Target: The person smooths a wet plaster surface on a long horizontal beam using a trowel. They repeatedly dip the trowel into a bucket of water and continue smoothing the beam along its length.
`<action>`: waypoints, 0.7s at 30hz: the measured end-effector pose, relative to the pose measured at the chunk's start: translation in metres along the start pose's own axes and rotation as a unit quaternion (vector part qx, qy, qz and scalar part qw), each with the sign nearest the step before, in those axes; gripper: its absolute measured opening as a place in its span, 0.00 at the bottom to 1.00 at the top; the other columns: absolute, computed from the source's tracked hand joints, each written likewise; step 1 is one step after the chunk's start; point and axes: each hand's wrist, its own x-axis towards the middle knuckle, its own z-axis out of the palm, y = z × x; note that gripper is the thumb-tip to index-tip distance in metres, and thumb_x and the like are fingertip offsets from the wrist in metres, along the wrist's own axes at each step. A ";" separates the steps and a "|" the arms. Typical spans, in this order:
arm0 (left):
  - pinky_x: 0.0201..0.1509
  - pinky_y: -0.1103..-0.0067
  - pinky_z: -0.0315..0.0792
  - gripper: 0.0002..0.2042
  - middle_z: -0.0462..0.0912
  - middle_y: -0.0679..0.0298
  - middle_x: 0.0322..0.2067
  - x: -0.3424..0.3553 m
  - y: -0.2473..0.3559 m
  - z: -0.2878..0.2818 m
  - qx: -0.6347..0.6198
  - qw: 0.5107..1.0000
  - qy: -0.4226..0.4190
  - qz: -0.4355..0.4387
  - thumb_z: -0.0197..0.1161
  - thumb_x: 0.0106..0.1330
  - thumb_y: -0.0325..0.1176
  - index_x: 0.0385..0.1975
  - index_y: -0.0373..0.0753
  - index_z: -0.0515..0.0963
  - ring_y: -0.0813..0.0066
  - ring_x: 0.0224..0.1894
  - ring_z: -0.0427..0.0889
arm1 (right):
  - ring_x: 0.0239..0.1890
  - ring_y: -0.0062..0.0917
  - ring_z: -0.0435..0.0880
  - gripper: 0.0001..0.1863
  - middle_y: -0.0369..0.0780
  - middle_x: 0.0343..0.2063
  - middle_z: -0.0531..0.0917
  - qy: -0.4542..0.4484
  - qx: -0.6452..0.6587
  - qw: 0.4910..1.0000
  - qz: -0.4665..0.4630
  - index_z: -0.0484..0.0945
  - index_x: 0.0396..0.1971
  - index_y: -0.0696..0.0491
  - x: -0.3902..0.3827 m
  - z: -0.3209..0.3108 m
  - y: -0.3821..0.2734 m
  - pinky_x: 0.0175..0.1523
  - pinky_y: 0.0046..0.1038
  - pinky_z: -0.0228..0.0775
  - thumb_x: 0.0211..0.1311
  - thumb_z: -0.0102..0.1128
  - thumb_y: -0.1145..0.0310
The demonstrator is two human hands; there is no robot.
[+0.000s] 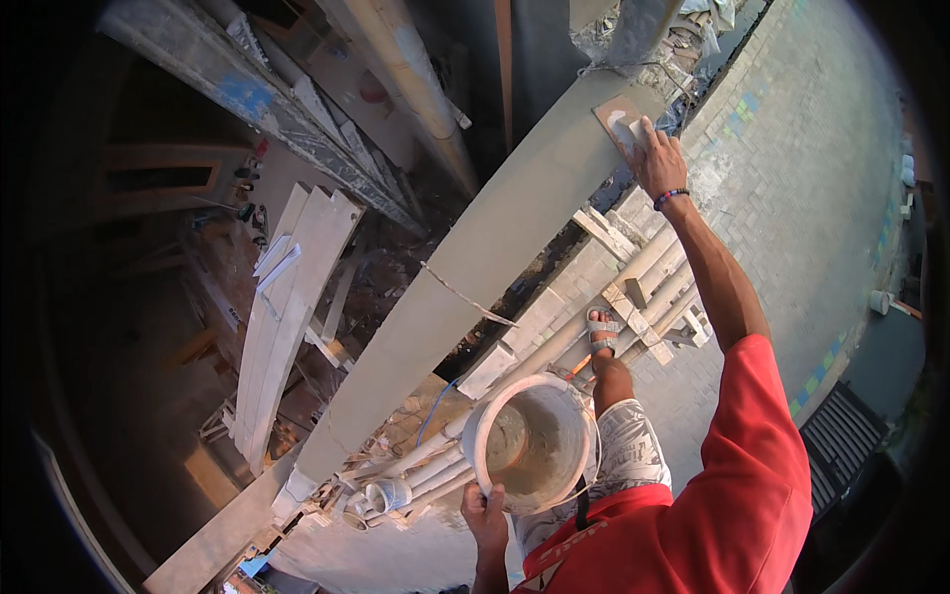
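My right hand [658, 163] is closed on a flat plastering float [612, 127], whose blade rests on the far end of a long grey band of smooth plaster [465, 257]. The band runs diagonally from lower left to upper right. My left hand [485, 520] grips the near-left rim of a pale, cement-crusted bucket [478, 436] held close to my body. Some grey-brown wet mix [539, 445] lies in the bucket, and its thin wire handle hangs down the right side. A thin stick or cord [465, 295] crosses the plaster band midway.
Bamboo poles and wooden pieces [633, 297] run below the band, with my sandaled foot [603, 332] among them. Long boards [292, 307] lean on the left, over a lower cluttered area. Small tubs [388, 494] stand near the band's lower end. Paving [792, 208] lies at right.
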 end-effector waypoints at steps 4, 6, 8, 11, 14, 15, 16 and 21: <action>0.27 0.84 0.57 0.08 0.65 0.72 0.21 0.008 -0.001 0.005 0.053 0.999 -0.013 0.008 0.61 0.59 0.26 0.24 0.37 0.66 0.87 0.23 0.60 | 0.41 0.40 0.77 0.31 0.45 0.38 0.79 0.049 0.013 0.998 -0.027 0.65 0.58 0.54 0.019 0.023 -0.030 0.45 0.35 0.70 0.56 0.61 0.58; 0.27 0.84 0.58 0.08 0.66 0.72 0.21 0.006 -0.006 0.004 0.031 1.000 -0.001 0.002 0.61 0.59 0.25 0.24 0.37 0.66 0.86 0.23 0.60 | 0.39 0.39 0.75 0.33 0.45 0.37 0.78 -0.043 0.041 0.990 -0.131 0.64 0.60 0.55 -0.020 0.021 -0.045 0.46 0.35 0.70 0.55 0.62 0.62; 0.27 0.84 0.58 0.08 0.66 0.72 0.21 0.001 -0.010 0.000 0.018 1.000 0.007 0.003 0.60 0.59 0.25 0.24 0.37 0.67 0.86 0.23 0.61 | 0.38 0.38 0.76 0.31 0.44 0.35 0.78 -0.022 0.022 0.990 -0.139 0.64 0.60 0.54 -0.024 0.014 -0.015 0.45 0.33 0.71 0.56 0.60 0.62; 0.27 0.84 0.58 0.07 0.66 0.72 0.21 0.006 -0.015 -0.003 0.018 1.000 -0.004 0.020 0.60 0.59 0.24 0.24 0.37 0.67 0.86 0.24 0.61 | 0.36 0.39 0.77 0.28 0.44 0.35 0.79 0.060 -0.004 0.998 0.012 0.67 0.57 0.53 0.020 0.014 0.014 0.45 0.34 0.70 0.57 0.59 0.63; 0.27 0.85 0.58 0.08 0.66 0.72 0.20 0.010 -0.018 0.008 0.014 0.999 -0.009 0.027 0.60 0.60 0.25 0.24 0.36 0.67 0.87 0.23 0.61 | 0.42 0.41 0.76 0.30 0.46 0.40 0.78 0.023 0.043 0.997 -0.055 0.66 0.58 0.54 0.015 0.026 -0.050 0.48 0.36 0.70 0.55 0.61 0.60; 0.26 0.85 0.57 0.08 0.66 0.73 0.19 0.009 -0.017 0.009 0.014 1.000 -0.007 0.025 0.61 0.61 0.26 0.24 0.36 0.67 0.87 0.22 0.60 | 0.44 0.40 0.75 0.32 0.45 0.42 0.77 -0.063 0.058 0.990 -0.113 0.65 0.59 0.53 -0.006 0.026 -0.073 0.49 0.35 0.70 0.54 0.62 0.61; 0.24 0.85 0.56 0.09 0.65 0.74 0.19 0.010 -0.016 0.009 0.012 1.000 -0.008 0.026 0.61 0.61 0.28 0.23 0.37 0.67 0.88 0.21 0.60 | 0.43 0.39 0.75 0.33 0.43 0.41 0.77 -0.078 0.074 0.979 -0.176 0.65 0.59 0.52 -0.028 0.022 -0.077 0.50 0.35 0.70 0.53 0.63 0.62; 0.24 0.85 0.57 0.09 0.65 0.74 0.19 0.004 -0.023 -0.001 0.014 0.999 -0.007 0.044 0.61 0.61 0.26 0.24 0.37 0.67 0.89 0.21 0.60 | 0.42 0.39 0.75 0.30 0.43 0.40 0.78 -0.013 0.010 1.000 -0.018 0.66 0.59 0.53 0.014 0.010 -0.013 0.49 0.34 0.70 0.54 0.60 0.64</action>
